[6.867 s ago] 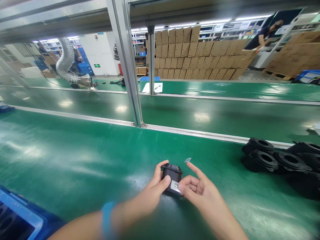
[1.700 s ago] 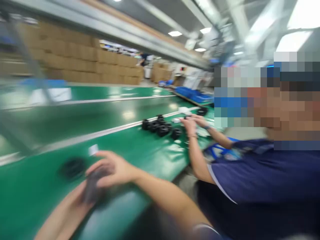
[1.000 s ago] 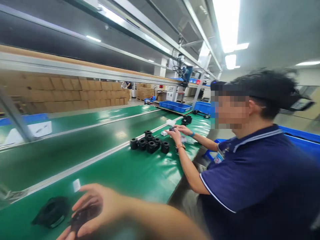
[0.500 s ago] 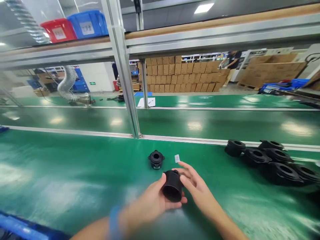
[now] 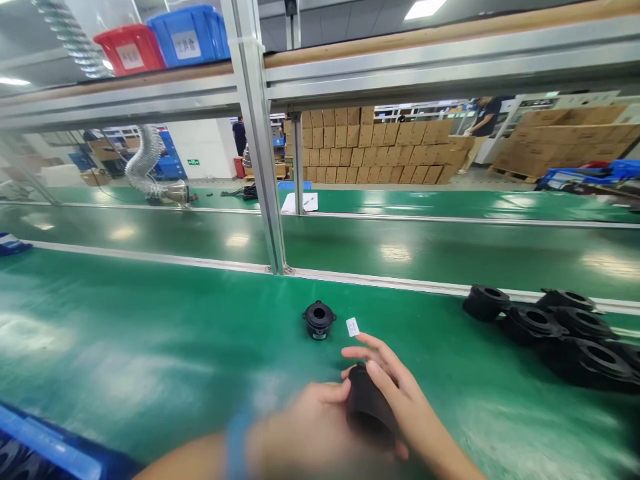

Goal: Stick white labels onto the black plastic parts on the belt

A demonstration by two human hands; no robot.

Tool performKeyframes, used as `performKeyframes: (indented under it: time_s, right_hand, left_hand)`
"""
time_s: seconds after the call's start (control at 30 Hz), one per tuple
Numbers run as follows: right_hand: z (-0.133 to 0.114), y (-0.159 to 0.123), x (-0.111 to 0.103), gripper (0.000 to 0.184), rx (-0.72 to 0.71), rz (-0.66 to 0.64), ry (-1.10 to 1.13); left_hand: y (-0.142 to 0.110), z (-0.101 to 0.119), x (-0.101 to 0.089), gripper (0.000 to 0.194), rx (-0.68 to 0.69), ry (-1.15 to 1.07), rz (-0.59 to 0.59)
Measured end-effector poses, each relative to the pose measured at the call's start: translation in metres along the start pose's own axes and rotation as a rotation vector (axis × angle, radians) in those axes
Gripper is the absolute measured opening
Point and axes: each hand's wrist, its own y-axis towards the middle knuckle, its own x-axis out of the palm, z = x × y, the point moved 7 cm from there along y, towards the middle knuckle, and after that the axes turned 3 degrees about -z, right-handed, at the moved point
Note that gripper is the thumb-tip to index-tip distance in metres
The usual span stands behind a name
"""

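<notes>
Both hands wrap the black plastic cup point(image 5: 367, 400), left hand point(image 5: 305, 433) at seven o'clock, right hand point(image 5: 395, 393) at three; it looks light, stiff, best gripped by its sides.

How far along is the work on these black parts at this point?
One black part stands apart on the green table, apparently finished. Both hands, left hand and right hand, hold another part. A white label lies unused; a pile of parts waits.

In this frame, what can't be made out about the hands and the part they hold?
- Left hand: motion-blurred, head view; finger placement unclear.
- Black part: mostly covered by the right hand and left hand; shape unreadable.
- White label: print too small.
- Black housings: cut by right edge.
</notes>
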Motion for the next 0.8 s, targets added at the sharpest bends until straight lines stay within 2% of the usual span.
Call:
performKeyframes:
  time_s: [0.07,0.17,0.23,0.3,0.4,0.5,0.6,0.7,0.8]
  right_hand:
    - [0.001,-0.001,-0.001,0.049,0.006,-0.010,-0.026]
    - [-0.002,-0.002,-0.007,0.050,-0.020,0.030,-0.299]
    - [-0.006,-0.004,-0.007,0.050,-0.059,0.038,-0.508]
    - [-0.008,-0.004,-0.005,0.049,-0.094,0.032,-0.589]
    - [-0.010,-0.004,-0.009,0.044,-0.142,0.080,-0.540]
    - [-0.014,-0.005,-0.026,0.037,-0.208,0.245,-0.488]
    - [-0.019,-0.007,-0.039,0.030,-0.269,0.363,-0.450]
    - [-0.025,-0.008,-0.042,0.023,-0.296,0.394,-0.410]
    - [-0.024,-0.009,-0.045,0.023,-0.235,0.416,-0.301]
  left_hand:
    - [-0.002,-0.002,-0.008,0.044,0.001,0.067,0.086]
    - [-0.006,0.001,-0.022,0.029,0.054,0.146,0.232]
    - [-0.007,0.001,-0.024,0.036,0.042,0.220,0.261]
    - [-0.007,0.001,-0.024,0.046,0.021,0.281,0.269]
    - [-0.008,0.005,-0.024,0.055,0.040,0.248,0.292]
    - [-0.007,0.015,-0.023,0.059,0.098,0.180,0.256]
    - [-0.009,0.026,-0.022,0.053,0.148,0.151,0.244]
    - [-0.011,0.034,-0.024,0.046,0.190,0.137,0.277]
    - [-0.012,0.038,-0.027,0.044,0.210,0.128,0.311]
